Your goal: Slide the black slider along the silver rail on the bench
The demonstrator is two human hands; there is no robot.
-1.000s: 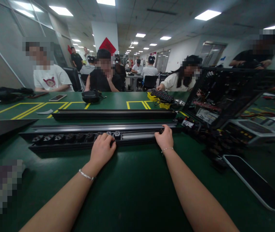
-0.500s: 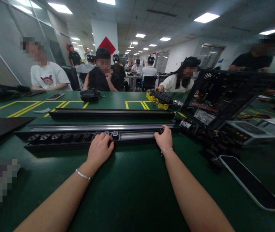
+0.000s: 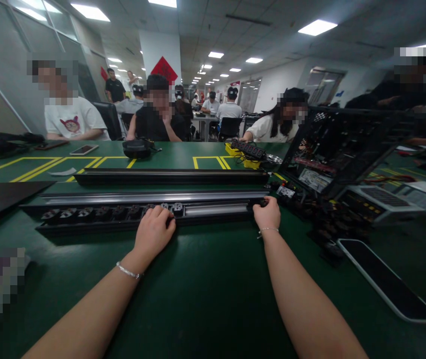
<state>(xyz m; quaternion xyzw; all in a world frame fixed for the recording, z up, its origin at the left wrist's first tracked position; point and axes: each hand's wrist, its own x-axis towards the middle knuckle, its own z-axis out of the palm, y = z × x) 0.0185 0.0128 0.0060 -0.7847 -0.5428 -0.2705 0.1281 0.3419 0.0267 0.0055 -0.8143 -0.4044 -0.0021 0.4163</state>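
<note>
Green tabletop (image 3: 205, 289) spreads nearest, a phone (image 3: 387, 279) at four o'clock. At eight, the person's left hand (image 3: 155, 229) curls half-open over a black channel (image 3: 115, 227) of sockets (image 3: 103, 213); whether it grips cannot be told. The right hand (image 3: 268, 215), towards four, pinches a small dark piece (image 3: 261, 202) by the channel's right end. Beyond, a white label (image 3: 312, 180) at three and a red sign (image 3: 165, 70) at eleven are too blurred to read.
</note>
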